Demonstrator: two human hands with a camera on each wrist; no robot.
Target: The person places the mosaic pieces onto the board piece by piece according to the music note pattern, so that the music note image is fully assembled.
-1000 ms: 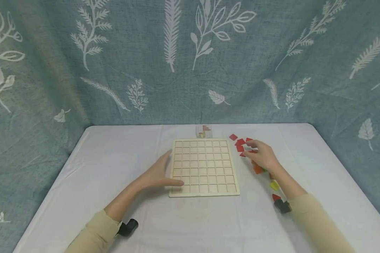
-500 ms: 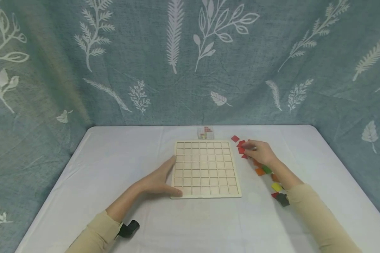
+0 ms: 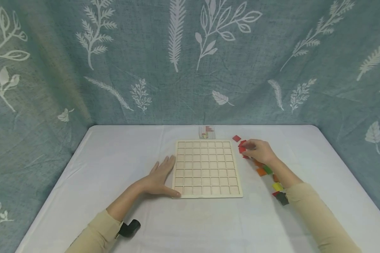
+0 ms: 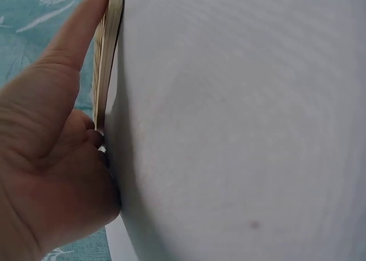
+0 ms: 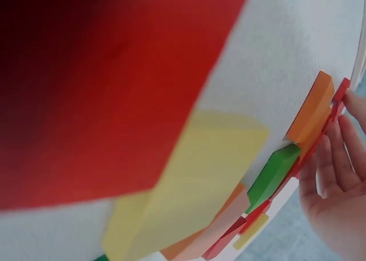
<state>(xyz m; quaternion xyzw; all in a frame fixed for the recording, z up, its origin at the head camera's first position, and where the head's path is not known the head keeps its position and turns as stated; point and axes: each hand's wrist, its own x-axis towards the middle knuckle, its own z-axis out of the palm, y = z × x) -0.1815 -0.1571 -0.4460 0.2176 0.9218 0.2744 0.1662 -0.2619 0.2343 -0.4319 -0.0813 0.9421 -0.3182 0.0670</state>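
A pale wooden grid board (image 3: 206, 163) lies flat on the white-covered table. My left hand (image 3: 156, 179) rests at its left edge, fingers spread and thumb at the near left corner. In the left wrist view, that thumb lies along the board's side (image 4: 108, 55). My right hand (image 3: 261, 151) is over the tile pile right of the board, its thumb and index fingertips apart, right at a red tile (image 3: 242, 150). In the right wrist view, its fingers (image 5: 337, 163) touch the row of red pieces (image 5: 341, 92). Some tiles are hidden under this hand.
Orange (image 3: 261, 172), green (image 3: 267, 169) and yellow (image 3: 277, 186) tiles trail toward the right sleeve. A single red tile (image 3: 236, 138) lies beyond the pile. Behind the board is a small clear packet (image 3: 207, 132). A patterned curtain (image 3: 190, 63) hangs past the table.
My left hand's thumb has drawn back to the board's corner and its fingers have spread. My right hand has shifted slightly left over the red tiles. The whole view has shifted a little.
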